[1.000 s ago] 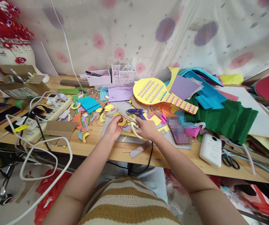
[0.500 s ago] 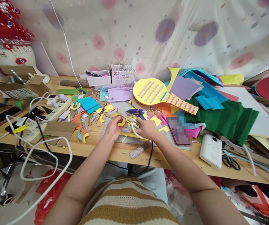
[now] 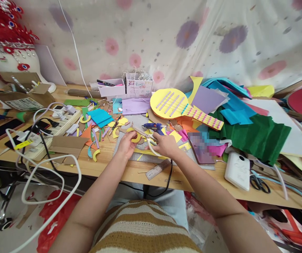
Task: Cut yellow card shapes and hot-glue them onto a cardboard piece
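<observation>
My left hand (image 3: 127,143) pinches a small rounded piece with a yellow edge and brown middle (image 3: 135,137), seemingly paper or card. In my right hand (image 3: 165,144) are scissors with cream-coloured handles (image 3: 153,146), their blades pointing left toward the piece. Whether the blades touch it I cannot make out. Just behind the hands lies a blue glue gun (image 3: 152,125). A yellow paper lute-like instrument (image 3: 169,102) with purple strips and a dotted neck rests farther back. Under my hands is a grey mat (image 3: 119,149) strewn with yellow scraps.
A metal ruler (image 3: 157,169) lies near the table's front edge. To the right are a phone (image 3: 202,149), a white power bank (image 3: 237,171), black scissors (image 3: 260,182) and green paper (image 3: 256,138). A power strip (image 3: 53,135) with looping cables occupies the left.
The camera view has shifted very slightly. Both hands keep nearly the same place and grip, with the scissors still at the yellow-edged piece.
</observation>
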{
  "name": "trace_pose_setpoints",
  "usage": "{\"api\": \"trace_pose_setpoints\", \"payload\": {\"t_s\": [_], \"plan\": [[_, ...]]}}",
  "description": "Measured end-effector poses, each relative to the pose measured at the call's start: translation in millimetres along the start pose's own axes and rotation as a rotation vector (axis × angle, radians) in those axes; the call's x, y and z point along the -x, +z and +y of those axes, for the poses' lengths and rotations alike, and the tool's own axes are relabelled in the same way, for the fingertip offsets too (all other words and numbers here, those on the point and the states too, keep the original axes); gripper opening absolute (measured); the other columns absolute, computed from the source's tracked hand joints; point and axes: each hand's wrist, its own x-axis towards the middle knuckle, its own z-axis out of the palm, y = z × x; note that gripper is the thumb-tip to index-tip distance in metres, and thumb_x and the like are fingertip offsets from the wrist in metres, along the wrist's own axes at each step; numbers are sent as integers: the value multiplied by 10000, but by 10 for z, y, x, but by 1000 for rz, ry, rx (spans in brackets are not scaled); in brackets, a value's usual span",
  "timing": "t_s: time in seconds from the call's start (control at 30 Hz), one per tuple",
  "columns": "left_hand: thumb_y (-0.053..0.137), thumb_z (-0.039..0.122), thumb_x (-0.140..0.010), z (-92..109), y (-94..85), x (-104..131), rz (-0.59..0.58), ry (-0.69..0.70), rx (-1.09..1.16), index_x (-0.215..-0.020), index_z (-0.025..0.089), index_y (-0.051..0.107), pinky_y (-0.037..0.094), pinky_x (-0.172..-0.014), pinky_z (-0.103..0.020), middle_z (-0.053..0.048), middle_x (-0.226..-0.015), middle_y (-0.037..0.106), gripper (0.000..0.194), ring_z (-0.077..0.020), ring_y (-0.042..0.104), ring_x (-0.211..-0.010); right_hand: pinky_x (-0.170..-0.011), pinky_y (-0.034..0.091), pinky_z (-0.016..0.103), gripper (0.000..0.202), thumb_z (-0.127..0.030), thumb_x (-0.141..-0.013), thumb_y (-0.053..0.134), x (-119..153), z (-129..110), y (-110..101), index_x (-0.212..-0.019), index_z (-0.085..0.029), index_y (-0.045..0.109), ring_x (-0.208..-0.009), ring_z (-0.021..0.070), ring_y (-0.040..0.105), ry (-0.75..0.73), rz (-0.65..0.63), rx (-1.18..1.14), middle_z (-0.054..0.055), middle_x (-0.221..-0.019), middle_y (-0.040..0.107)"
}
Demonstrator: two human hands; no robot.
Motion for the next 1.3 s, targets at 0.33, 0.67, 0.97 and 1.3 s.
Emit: {"api": "trace_pose_setpoints", "payload": {"t_s": [0.33, 0.67, 0.97, 1.3], "plan": [[677, 126, -644, 20, -27, 6, 15, -14, 29, -689, 147, 603, 475, -621, -210, 20, -652, 622, 89, -71, 569, -590, -561, 298, 248, 461, -635, -794, 385, -41, 34, 7, -934, -213, 509, -731, 229, 619, 44, -19, -137, 59, -777, 660], [652, 123, -693, -16, 79, -12, 129, 74, 107, -669, 153, 583, 483, -706, -250, 18, -628, 610, 79, -76, 571, -586, -614, 374, 295, 425, -614, -773, 430, 26, -50, 24, -906, -210, 435, -777, 250, 611, 148, -53, -361, 65, -810, 639], [637, 95, -693, -64, 167, 37, 152, 22, 130, -692, 151, 563, 421, -580, -181, 39, -620, 575, 93, -49, 542, -563, -597, 466, 267, 438, -480, -597, 635, -250, -293, 122, -805, -198, 371, -623, 124, 580, 143, 84, -1255, 24, -824, 630], [685, 81, -632, -51, 42, 127, 103, 60, 49, -747, 166, 505, 472, -714, -228, 29, -690, 618, 230, -79, 607, -652, -624, 432, 283, 393, -557, -724, 503, -223, -206, 36, -872, -209, 397, -725, 174, 593, 114, 28, -829, 21, -832, 616]]}}
